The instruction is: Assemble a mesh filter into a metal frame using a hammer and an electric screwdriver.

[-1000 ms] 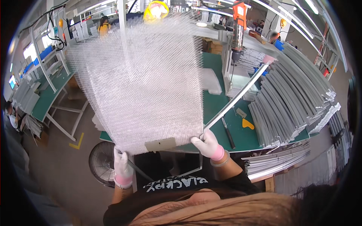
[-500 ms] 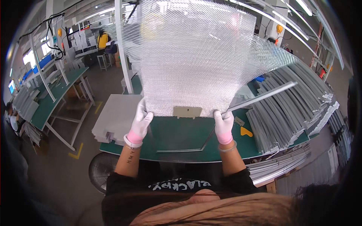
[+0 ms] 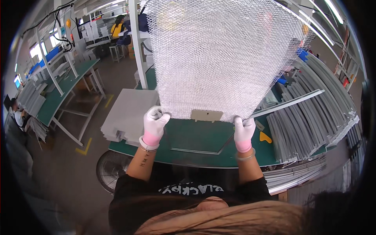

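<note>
A large silvery sheet of expanded metal mesh (image 3: 211, 58) is raised in front of me, its far end up and its near edge toward me. At its near left corner my left hand (image 3: 155, 124), in a white glove with a pink cuff, pinches the edge. The near right corner is pinched by my right hand (image 3: 244, 131), gloved the same way. Between the hands, a beige notched plate (image 3: 206, 115) shows at the mesh's near edge. A thin metal frame (image 3: 196, 150) lies on the green table (image 3: 184, 135) below. Part of that frame is hidden by the mesh.
Left on the table stands a stack of pale grey sheets (image 3: 127, 109). Many grey metal strips (image 3: 309, 121) are piled at the right, with one long bar (image 3: 288, 103) slanting toward them. A yellow-orange piece (image 3: 265, 137) lies beside my right hand. A floor fan (image 3: 111, 172) stands lower left.
The mesh no longer billows out at its sides and looks flatter, spreading wider toward its far right corner. Both hands keep their hold. The whole view has shifted slightly.
</note>
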A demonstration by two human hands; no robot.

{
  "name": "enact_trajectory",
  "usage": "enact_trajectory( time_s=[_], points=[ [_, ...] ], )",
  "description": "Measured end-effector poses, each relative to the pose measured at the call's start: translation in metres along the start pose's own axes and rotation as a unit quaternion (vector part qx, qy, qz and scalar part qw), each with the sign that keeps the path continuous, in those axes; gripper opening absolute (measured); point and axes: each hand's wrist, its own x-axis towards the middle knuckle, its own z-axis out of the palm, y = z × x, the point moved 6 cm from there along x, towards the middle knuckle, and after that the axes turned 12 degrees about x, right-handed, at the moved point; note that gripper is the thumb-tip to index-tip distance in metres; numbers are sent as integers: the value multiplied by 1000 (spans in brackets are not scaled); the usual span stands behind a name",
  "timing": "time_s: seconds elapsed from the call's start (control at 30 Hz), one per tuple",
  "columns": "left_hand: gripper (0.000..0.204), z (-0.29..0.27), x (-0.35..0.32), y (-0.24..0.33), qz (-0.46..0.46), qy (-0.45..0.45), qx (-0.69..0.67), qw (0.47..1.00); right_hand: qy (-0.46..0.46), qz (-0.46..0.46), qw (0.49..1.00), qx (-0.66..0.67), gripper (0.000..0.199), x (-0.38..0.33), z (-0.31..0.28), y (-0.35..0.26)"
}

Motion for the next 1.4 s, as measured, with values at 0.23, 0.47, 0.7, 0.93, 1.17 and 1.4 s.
enact_trajectory(
  time_s=[0.23,0.47,0.7,0.93,1.17,1.4],
  points=[
    [18,-2,-1,-6,-3,19,-7,1000,27,-34,999,27,22,1,-7,14],
    [26,4,3,6,63,-69,-94,991,28,9,996,81,12,2,6,3],
    [32,15,-3,9,20,-84,-97,992,-8,16,999,29,17,1,-1,10],
    [31,13,-4,-5,-4,-72,28,997,-17,8,997,68,21,0,0,19],
    [26,6,-24,-47,-24,-57,146,987,-55,52,996,50,27,-32,-1,58],
    [37,-10,-57,-96,-132,-215,263,931,-128,174,974,70,30,-89,-25,114]
  ],
)
